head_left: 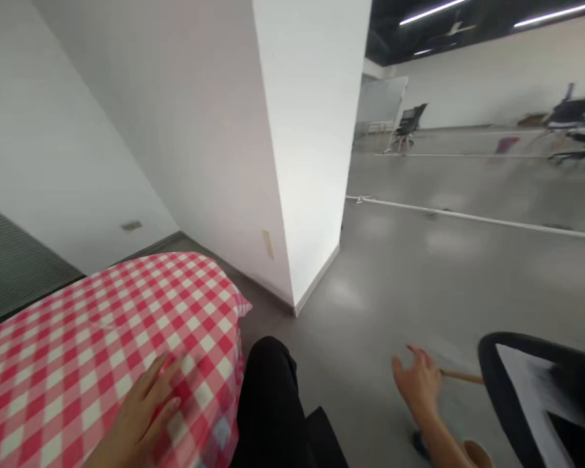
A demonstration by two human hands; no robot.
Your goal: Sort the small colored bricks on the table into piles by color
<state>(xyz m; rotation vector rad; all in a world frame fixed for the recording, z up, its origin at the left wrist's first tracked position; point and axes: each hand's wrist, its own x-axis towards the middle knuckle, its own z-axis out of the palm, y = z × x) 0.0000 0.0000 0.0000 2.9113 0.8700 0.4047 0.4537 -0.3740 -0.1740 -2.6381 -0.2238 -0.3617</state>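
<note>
My left hand (139,416) lies on a red-and-white checked cloth (97,331) that covers a rounded table or similar shape, its fingers spread and nothing held. My right hand (416,383) hangs low over the grey floor with its fingers apart. A thin wooden stick (463,376) reaches from behind that hand toward a black-rimmed object with a white panel (511,390). Whether the hand touches the stick is unclear. A small dark blue thing (420,445) shows below my right wrist.
A black trouser leg (268,403) stands between my hands. A white wall pillar (292,162) rises ahead. A white strip (468,218) runs across the polished floor. Office chairs (409,127) stand farther back, with more dark chairs (575,123) at the right.
</note>
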